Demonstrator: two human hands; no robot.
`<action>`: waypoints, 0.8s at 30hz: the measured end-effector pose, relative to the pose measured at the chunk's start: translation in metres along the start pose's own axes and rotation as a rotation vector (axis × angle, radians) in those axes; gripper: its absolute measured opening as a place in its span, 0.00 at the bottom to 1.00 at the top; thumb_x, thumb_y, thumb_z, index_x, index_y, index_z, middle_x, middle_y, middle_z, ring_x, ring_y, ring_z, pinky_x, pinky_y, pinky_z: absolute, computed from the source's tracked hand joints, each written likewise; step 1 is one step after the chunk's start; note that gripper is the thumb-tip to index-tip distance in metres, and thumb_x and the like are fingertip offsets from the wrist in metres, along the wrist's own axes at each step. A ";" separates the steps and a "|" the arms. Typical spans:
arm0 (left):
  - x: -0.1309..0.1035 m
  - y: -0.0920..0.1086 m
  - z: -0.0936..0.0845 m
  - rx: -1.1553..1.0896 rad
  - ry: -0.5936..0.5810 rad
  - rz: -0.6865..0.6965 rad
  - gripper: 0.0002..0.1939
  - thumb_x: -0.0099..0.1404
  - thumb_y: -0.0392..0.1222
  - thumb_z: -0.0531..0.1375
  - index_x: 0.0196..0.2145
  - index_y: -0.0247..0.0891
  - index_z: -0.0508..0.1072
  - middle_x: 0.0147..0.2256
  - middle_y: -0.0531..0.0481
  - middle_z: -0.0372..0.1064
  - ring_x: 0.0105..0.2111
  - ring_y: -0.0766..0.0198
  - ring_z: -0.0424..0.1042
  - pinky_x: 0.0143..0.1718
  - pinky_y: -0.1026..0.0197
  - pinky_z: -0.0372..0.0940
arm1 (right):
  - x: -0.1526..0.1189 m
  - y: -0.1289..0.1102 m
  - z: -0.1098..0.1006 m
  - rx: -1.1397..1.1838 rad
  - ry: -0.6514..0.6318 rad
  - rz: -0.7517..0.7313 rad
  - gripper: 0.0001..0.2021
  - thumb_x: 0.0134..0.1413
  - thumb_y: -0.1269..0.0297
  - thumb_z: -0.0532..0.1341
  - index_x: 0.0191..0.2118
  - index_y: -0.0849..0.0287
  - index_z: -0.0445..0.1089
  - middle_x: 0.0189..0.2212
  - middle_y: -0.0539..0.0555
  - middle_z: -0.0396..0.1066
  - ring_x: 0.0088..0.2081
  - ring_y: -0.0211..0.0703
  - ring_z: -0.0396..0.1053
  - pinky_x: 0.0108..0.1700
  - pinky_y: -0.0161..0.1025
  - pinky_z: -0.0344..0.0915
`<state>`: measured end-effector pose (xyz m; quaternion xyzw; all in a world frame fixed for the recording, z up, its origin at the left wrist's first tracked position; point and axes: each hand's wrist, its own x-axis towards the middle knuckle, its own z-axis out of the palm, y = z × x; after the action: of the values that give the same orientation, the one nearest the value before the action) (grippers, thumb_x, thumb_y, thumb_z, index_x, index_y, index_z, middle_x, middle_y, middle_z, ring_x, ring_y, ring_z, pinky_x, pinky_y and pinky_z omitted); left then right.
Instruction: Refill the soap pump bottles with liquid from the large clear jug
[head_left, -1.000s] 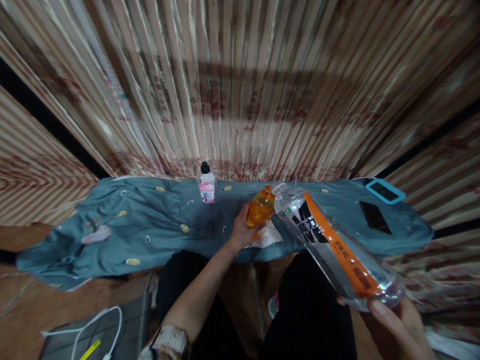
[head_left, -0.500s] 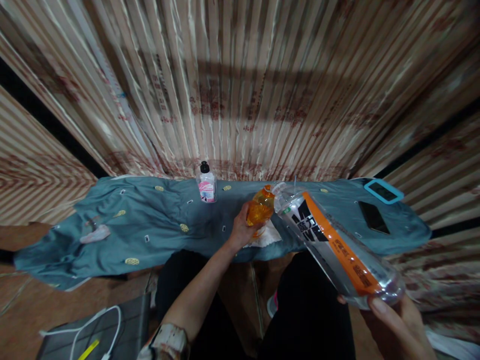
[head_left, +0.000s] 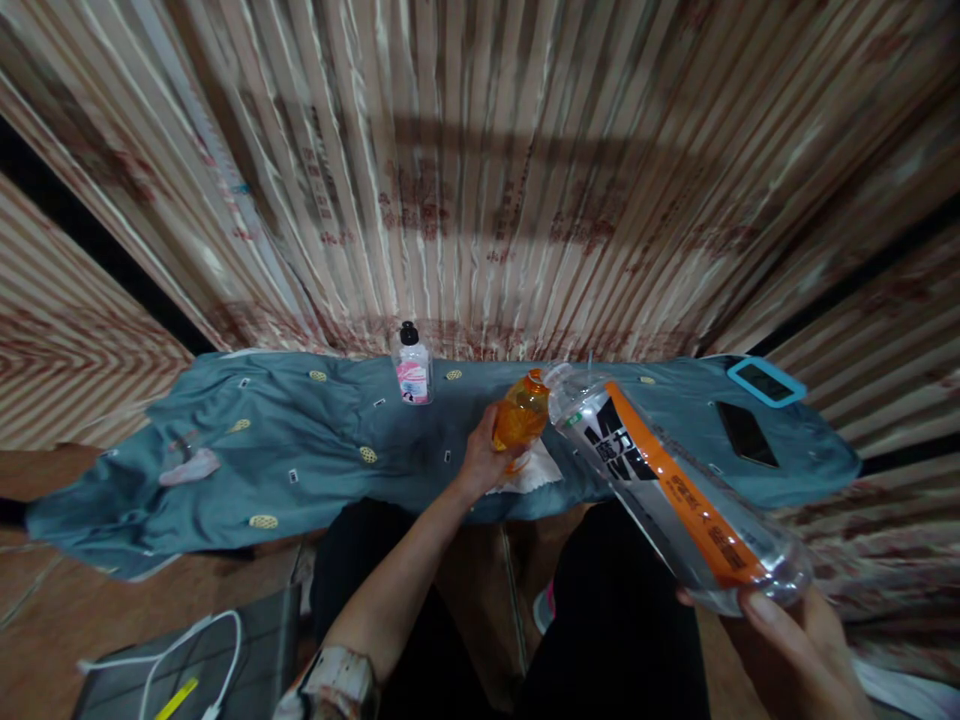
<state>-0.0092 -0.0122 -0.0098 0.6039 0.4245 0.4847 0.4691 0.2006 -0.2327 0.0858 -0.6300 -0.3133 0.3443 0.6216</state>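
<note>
My left hand (head_left: 482,452) is wrapped round a small orange bottle (head_left: 523,412), which leans to the right above a white tissue (head_left: 541,470). In my right hand (head_left: 795,630) is the base of a large clear plastic bottle (head_left: 675,490) with a silver and orange label. This big bottle is tilted, its mouth low and to the left, close to the neck of the orange bottle; whether the two touch I cannot tell. Both bottles show no cap. No liquid stream can be made out between them.
A teal patterned cloth (head_left: 315,450) covers the long narrow table. On it stand a clear bottle with a black cap (head_left: 412,370), a phone (head_left: 747,434) and a blue-framed device (head_left: 766,382). A white cable (head_left: 187,640) lies on a dark surface at lower left. Striped curtains (head_left: 480,180) hang behind.
</note>
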 end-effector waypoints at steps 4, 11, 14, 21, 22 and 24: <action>0.000 -0.001 0.000 -0.007 -0.002 -0.007 0.35 0.51 0.41 0.74 0.55 0.39 0.68 0.52 0.44 0.76 0.52 0.51 0.76 0.55 0.52 0.70 | 0.001 0.002 -0.002 -0.003 -0.006 -0.003 0.29 0.54 0.52 0.68 0.60 0.54 0.70 0.53 0.63 0.74 0.45 0.60 0.76 0.37 0.49 0.79; 0.001 -0.002 0.000 0.001 0.008 -0.017 0.36 0.50 0.40 0.74 0.55 0.40 0.69 0.51 0.45 0.76 0.51 0.51 0.76 0.55 0.51 0.70 | 0.002 0.003 -0.003 0.006 -0.035 -0.018 0.28 0.54 0.53 0.68 0.60 0.54 0.69 0.50 0.62 0.75 0.44 0.59 0.75 0.36 0.51 0.78; 0.001 -0.001 0.000 0.000 0.008 -0.016 0.35 0.50 0.41 0.75 0.55 0.40 0.69 0.51 0.45 0.76 0.51 0.51 0.76 0.55 0.51 0.70 | 0.001 0.002 -0.001 0.021 -0.002 0.004 0.29 0.53 0.52 0.69 0.60 0.53 0.70 0.49 0.61 0.75 0.45 0.59 0.74 0.37 0.50 0.77; 0.001 -0.001 0.000 -0.006 -0.004 0.002 0.35 0.51 0.40 0.74 0.55 0.40 0.68 0.52 0.44 0.75 0.52 0.51 0.76 0.57 0.51 0.70 | -0.002 -0.003 0.005 0.027 0.017 0.021 0.32 0.51 0.51 0.70 0.61 0.52 0.70 0.48 0.60 0.75 0.44 0.56 0.74 0.36 0.46 0.77; 0.001 -0.001 0.000 -0.004 -0.001 -0.001 0.35 0.51 0.40 0.74 0.55 0.40 0.68 0.52 0.45 0.76 0.52 0.51 0.76 0.57 0.51 0.70 | -0.002 -0.003 0.005 0.033 0.014 0.022 0.32 0.52 0.51 0.70 0.62 0.52 0.70 0.48 0.60 0.75 0.44 0.56 0.74 0.37 0.45 0.77; 0.001 -0.001 0.000 0.000 0.004 -0.011 0.35 0.51 0.39 0.74 0.55 0.41 0.69 0.52 0.45 0.76 0.52 0.51 0.76 0.56 0.50 0.70 | -0.001 -0.001 0.003 0.036 0.003 0.019 0.31 0.52 0.52 0.70 0.62 0.52 0.69 0.48 0.59 0.75 0.44 0.56 0.74 0.37 0.46 0.77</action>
<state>-0.0088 -0.0112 -0.0106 0.6005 0.4290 0.4834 0.4709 0.1972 -0.2318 0.0874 -0.6220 -0.3003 0.3550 0.6300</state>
